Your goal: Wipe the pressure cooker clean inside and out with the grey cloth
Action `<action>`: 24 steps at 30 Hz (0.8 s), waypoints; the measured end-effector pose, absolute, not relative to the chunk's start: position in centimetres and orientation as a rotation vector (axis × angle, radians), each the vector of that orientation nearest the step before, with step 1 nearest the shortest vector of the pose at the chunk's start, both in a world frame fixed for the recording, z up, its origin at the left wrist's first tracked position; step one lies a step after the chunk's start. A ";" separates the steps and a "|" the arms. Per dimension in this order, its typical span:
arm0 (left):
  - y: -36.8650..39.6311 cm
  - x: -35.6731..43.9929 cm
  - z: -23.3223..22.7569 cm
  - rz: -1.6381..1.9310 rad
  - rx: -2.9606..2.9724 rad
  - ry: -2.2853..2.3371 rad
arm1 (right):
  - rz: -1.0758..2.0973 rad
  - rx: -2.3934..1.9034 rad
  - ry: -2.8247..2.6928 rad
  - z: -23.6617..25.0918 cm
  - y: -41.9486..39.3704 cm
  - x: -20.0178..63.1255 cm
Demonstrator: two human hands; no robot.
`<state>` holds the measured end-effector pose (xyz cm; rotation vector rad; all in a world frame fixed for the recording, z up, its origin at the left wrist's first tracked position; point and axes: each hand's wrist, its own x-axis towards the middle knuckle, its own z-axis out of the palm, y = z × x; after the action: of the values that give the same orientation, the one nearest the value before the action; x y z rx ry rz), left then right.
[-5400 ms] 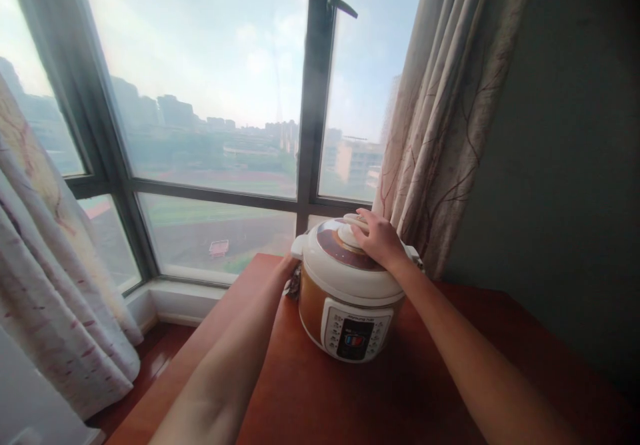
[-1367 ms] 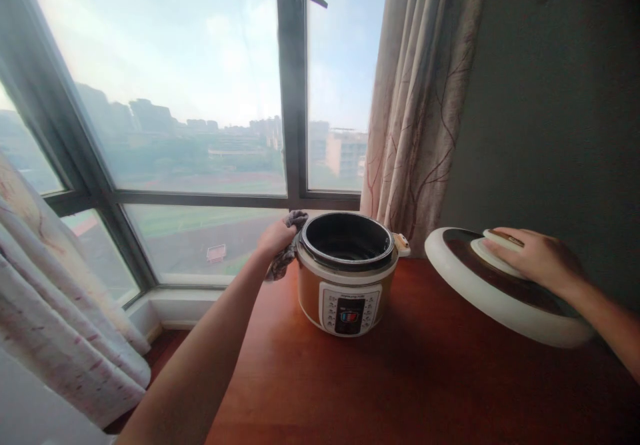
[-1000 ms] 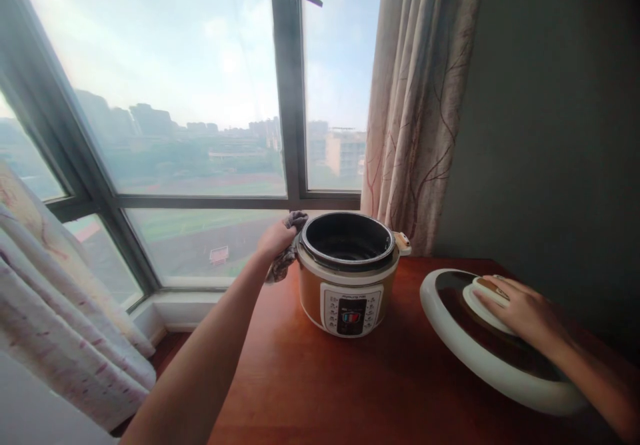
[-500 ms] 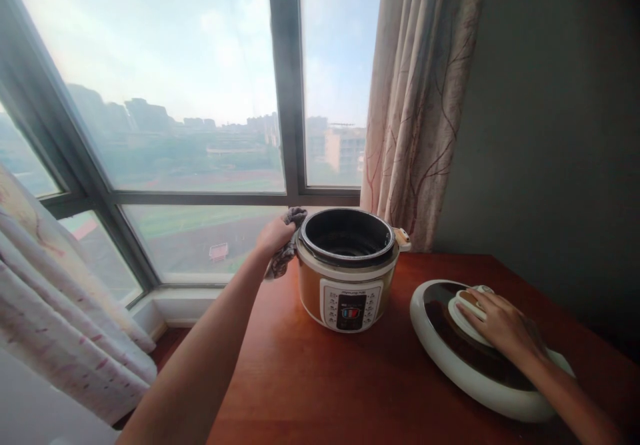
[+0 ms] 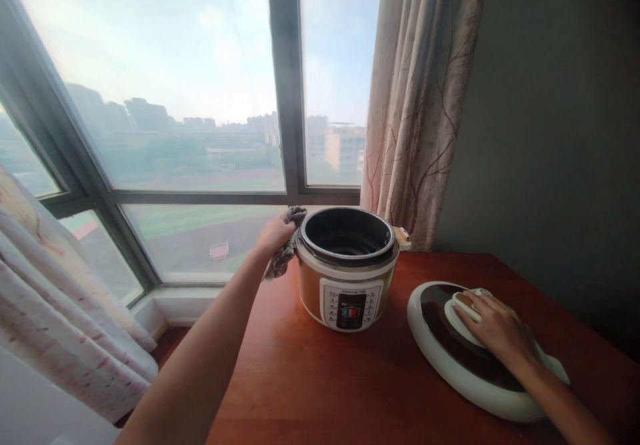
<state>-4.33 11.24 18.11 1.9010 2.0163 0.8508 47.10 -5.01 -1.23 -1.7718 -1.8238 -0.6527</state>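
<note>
An electric pressure cooker stands lidless on the table, its black inner pot showing inside and its control panel facing me. At the cooker's left side, my left hand is closed on a crumpled grey patterned cloth; the cloth is against the cooker's upper rim area. Over on the right, the round white lid with a dark top rests on the table. My right hand has its fingers curled over the lid's central knob, with the thumb side partly hidden.
The reddish-brown wooden table runs along a window. A patterned curtain hangs behind the cooker, another curtain at the left. A dark wall rises on the right.
The lid and my right hand on it have moved slightly to the left. My left hand and the cooker have stayed in place.
</note>
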 end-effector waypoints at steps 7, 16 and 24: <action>11.1 -4.2 18.2 0.833 1.917 2.042 | -0.671 -1.780 -1.758 -2.1 -4.8 46.7; 11.3 -4.5 17.8 0.904 1.924 1.983 | -0.632 -1.784 -1.843 -1.2 -5.2 46.4; 11.3 -4.5 17.9 0.883 1.941 1.998 | -0.611 -1.943 -1.880 -0.6 -5.7 45.6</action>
<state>-4.51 11.28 17.88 1.9413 1.9976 0.8825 45.63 -5.67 -0.57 -1.9426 -1.8798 -0.6107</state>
